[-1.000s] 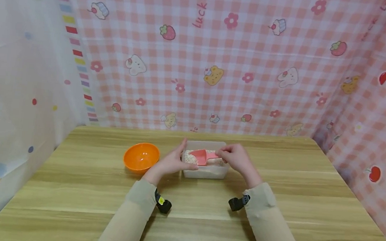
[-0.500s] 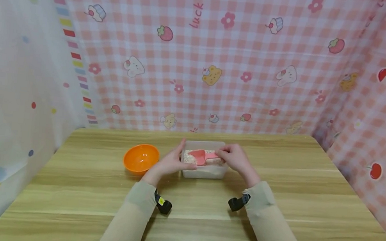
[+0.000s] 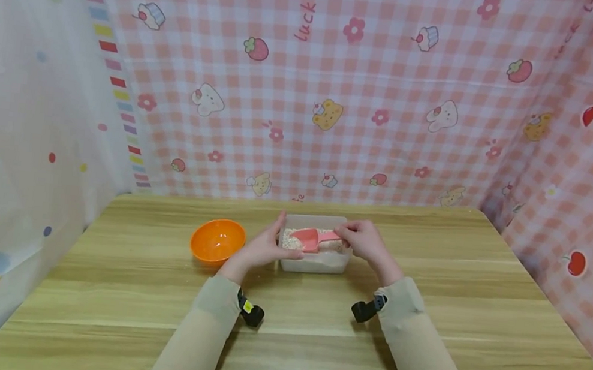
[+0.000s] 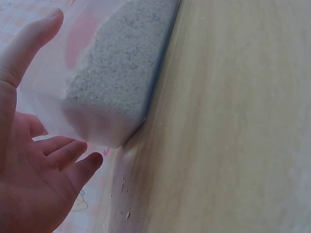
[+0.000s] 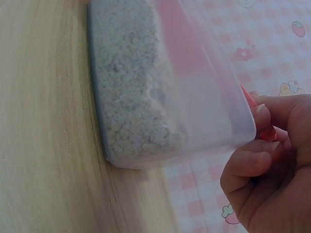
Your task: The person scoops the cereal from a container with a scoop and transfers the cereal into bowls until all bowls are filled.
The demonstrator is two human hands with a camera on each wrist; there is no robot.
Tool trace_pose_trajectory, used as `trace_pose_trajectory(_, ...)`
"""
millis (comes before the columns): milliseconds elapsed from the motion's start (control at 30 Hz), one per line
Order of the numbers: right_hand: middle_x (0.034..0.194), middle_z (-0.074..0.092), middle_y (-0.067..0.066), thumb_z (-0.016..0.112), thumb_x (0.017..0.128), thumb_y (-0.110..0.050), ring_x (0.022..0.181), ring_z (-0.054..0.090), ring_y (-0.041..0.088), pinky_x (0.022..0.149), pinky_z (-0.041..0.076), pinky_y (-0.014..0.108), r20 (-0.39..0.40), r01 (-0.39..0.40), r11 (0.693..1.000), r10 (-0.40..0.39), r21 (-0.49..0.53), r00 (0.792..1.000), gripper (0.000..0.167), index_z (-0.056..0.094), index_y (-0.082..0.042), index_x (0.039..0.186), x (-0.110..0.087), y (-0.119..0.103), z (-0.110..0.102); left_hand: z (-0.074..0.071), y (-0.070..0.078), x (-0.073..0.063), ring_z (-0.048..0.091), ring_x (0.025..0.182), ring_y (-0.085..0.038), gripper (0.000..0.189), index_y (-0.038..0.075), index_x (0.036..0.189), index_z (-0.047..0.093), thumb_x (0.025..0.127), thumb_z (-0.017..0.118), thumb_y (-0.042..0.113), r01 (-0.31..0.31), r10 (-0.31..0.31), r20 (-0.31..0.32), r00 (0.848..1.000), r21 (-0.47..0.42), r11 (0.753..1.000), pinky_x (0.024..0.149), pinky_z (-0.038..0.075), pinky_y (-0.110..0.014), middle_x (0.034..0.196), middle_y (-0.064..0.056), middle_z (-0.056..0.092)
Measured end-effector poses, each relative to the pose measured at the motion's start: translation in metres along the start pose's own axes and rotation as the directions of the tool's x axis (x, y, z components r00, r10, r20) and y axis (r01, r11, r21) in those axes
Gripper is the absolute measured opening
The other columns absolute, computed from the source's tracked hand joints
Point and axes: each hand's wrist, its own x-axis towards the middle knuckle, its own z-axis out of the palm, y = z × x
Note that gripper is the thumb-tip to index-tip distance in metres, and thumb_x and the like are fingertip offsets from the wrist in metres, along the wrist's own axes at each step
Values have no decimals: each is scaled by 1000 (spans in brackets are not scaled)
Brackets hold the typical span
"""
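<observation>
Pink-and-white gingham cloth (image 3: 284, 99) with cartoon figures rises at 12 o'clock behind a wood-grained tabletop (image 3: 301, 342); a white printed sheet (image 3: 8, 88) hangs at 10 o'clock. Clock positions are taken around the container, head view. At 9 o'clock, the left hand (image 3: 264, 247) spreads wide, thumb and fingers about the left end of a translucent, rectangular plastic container (image 3: 315, 264). Within it lie pale, coarse flakes (image 3: 291, 242) and a pink plastic scoop (image 3: 305, 240), blade toward 9 o'clock, handle toward 2 o'clock; the blade's depth in the flakes cannot be told. At 3 o'clock, the right hand (image 3: 365, 240) pinches the handle's end. Relative to the preceding head views, hands and container keep their places and the handle differs at most slightly in slope; scooping thus appears nearly stationary. Surroundings, left to right: a round, glossy orange bowl (image 3: 217, 242) stands apart from the container at 9 o'clock, the left hand intervening between them; small crumbs (image 4: 128, 215) lie beyond the container's corner, toward 6 o'clock in the left wrist view.
</observation>
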Motion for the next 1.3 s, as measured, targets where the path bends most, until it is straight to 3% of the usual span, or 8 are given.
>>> trace_pose_trajectory(533,60,48,1,56,98,-17,49,35,11,45,30,23,-7,-32,997,32,70,999,25,66,3,88,2,3,-3,-1,1,-1,17,145,-27,118,22,157,-2,76,80,44,0,0,-1,1000,1,1000,115,18,-47,161,-7,11)
trace_pose_trajectory(800,62,49,1,56,99,-22,50,35,11,45,31,23,32,0,1000,1,-3,999,27,67,1,91,3,3,-3,-1,2,-1,15,145,-29,118,21,157,-1,76,80,45,1,-1,2,1000,5,1000,115,18,-48,161,-9,12)
trace_pose_trajectory(933,68,48,2,52,101,-25,52,36,12,47,32,24,65,32,998,-28,-55,997,31,69,1,105,2,2,-3,-1,2,-1,16,145,-29,117,20,157,-1,76,80,45,0,0,-1,1000,5,1000,115,18,-48,160,-9,13)
trace_pose_trajectory(1067,76,53,7,58,97,-28,55,38,13,50,35,25,99,44,996,-37,-74,994,34,67,0,116,1,0,-3,0,2,-2,17,145,-29,117,20,157,-1,76,80,44,-1,1,-5,1000,-1,1000,115,18,-48,160,-10,14)
trace_pose_trajectory(1300,84,61,8,74,85,-21,60,42,14,53,38,25,129,47,998,-42,-39,991,35,68,-2,114,0,1,-3,-1,2,-2,15,145,-29,116,21,157,-1,77,81,42,-4,3,-3,1000,-26,1000,115,17,-49,161,-9,13)
